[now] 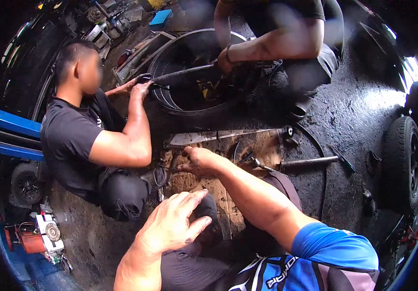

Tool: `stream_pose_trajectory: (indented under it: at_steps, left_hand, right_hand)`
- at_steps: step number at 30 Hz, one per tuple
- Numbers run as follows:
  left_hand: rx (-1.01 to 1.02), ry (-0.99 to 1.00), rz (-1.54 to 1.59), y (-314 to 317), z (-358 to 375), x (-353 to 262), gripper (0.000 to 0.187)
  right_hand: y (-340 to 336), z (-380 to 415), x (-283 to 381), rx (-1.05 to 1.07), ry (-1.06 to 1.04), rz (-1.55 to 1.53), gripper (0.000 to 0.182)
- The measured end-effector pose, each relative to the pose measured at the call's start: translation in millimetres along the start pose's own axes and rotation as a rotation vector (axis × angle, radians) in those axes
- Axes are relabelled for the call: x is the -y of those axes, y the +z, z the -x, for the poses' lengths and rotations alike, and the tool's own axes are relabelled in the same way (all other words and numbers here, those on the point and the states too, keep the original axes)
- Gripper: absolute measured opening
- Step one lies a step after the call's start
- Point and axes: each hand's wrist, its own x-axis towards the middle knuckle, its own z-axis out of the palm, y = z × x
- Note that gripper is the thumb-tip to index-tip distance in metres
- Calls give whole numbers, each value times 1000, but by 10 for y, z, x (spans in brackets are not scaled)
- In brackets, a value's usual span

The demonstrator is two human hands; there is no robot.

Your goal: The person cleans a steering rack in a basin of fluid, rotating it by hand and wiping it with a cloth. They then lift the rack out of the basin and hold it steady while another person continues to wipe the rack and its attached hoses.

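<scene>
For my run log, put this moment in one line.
left hand: open, raised; right hand: above cardboard, grip unclear; co-worker: both hands at dark bar's end; tyre: upright, far right

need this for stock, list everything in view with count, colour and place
co-workers: two, dark clothes, left and top
tub: one, black with grey rim, top centre
bar: one, dark, across the tub
cardboard: at least one sheet, brown, centre
pipe: one, grey, right of cardboard
wheels: at least two, black, right and left
rails: two, blue, left
box: one, blue, top
small parts: several, mostly dark, floor
left hand: one, grimy, lower centre
right hand: one, grimy, over cardboard
</scene>
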Motion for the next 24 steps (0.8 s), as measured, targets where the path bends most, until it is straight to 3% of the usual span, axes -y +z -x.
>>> stream_pose_trajectory:
  at_steps: [21, 24]
  left_hand:
    - [38, -53, 53, -50, -29, -56, 51]
    - [37, -59, 48, -57, -30, -59, 51]
  right_hand:
    - [23, 13, -23, -23, 3, -11, 63]
    - [101, -43, -106, -91, -88, -4, 65]
